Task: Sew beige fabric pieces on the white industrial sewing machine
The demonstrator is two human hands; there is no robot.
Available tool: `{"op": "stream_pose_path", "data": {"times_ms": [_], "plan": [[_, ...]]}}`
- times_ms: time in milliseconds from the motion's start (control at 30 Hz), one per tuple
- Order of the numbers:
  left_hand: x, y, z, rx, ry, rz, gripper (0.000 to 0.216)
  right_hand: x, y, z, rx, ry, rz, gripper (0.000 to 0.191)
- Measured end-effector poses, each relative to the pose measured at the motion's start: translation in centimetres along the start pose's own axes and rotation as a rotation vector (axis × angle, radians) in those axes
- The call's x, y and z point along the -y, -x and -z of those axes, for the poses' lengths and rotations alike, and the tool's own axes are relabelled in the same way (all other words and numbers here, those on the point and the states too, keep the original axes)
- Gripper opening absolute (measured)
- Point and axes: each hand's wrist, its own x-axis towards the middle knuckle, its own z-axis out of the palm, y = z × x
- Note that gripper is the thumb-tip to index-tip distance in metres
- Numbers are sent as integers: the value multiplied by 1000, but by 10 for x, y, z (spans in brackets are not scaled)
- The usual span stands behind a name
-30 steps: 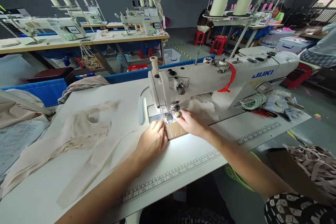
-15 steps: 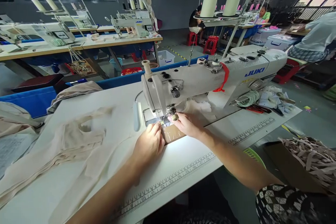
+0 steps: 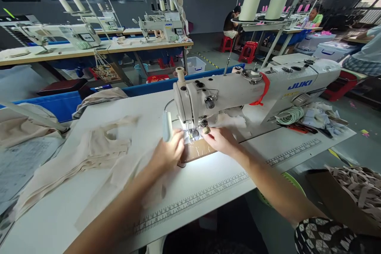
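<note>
A white JUKI sewing machine (image 3: 256,87) stands on the white table (image 3: 208,182). My left hand (image 3: 167,152) is blurred, just left of the needle area (image 3: 192,133), fingers curled on a beige fabric strip (image 3: 119,182) that trails toward the near left. My right hand (image 3: 222,141) rests to the right of the presser foot, fingertips on a brown cardboard piece (image 3: 198,150) lying under the lamp's light. Whether the right hand pinches anything is hidden.
A pile of beige fabric pieces (image 3: 77,154) lies at left. A cardboard box of beige strips (image 3: 354,190) sits at lower right. Coiled cord, scissors and scraps (image 3: 309,117) lie right of the machine. Other sewing stations and seated people (image 3: 230,24) fill the background.
My left hand has pulled left, away from the needle, dragging the beige strip with it. My right hand stays by the presser foot. The camera view shifted slightly.
</note>
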Motion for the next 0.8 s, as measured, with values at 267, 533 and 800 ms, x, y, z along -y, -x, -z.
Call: {"op": "stream_pose_path", "data": {"times_ms": [267,533,800], "plan": [[22,-5,55,388,-19,491,22,87,32,-10,162,-20,606,70],[13,99,99,394,649,597,42,97,127,-20,164,-226,583,14],[-6,253,153,680,942,867,36,70,206,-49,601,-1297,-409,35]]}}
